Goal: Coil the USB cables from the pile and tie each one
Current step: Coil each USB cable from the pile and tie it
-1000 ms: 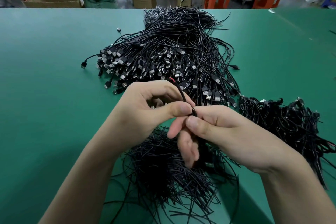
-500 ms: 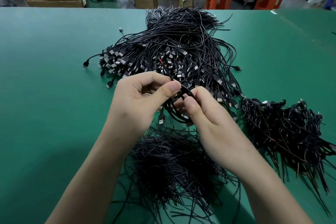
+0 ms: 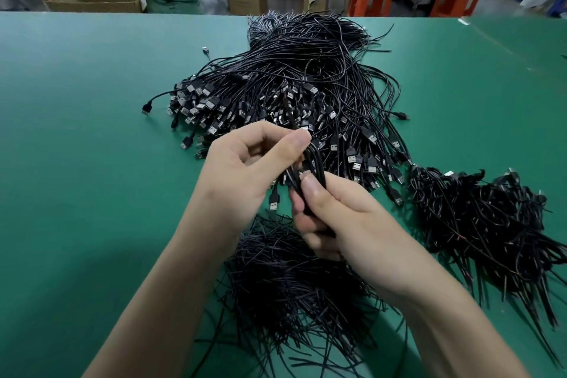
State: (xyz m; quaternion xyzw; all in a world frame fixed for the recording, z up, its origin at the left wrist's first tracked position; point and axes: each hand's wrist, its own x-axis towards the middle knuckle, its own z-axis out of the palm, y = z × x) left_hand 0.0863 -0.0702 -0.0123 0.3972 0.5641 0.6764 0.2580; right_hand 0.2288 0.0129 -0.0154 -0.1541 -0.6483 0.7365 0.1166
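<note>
**A:** Item: coiled cable [image 3: 310, 167]. Location?
**B:** Above the counter [image 3: 76, 163], held between both hands, just in front of the loose pile [image 3: 291, 92]. Its plug [image 3: 274, 202] hangs below the left hand.
**A:** Left hand [image 3: 245, 169]?
**B:** Fingers curled, thumb and forefinger pinching the coil's far end.
**A:** Right hand [image 3: 346, 221]?
**B:** Thumb pressed on the near end, fingers wrapped round the strands.
**A:** Long axis?
**B:** Runs from the right thumb away toward the left thumb.
**A:** Tying stock?
**B:** Heap of thin strands [image 3: 291, 285], likely ties, directly beneath the right hand, the nearer one. That hand probably lets go to reach down. Bundles [image 3: 484, 224] lie well to the right.
</note>
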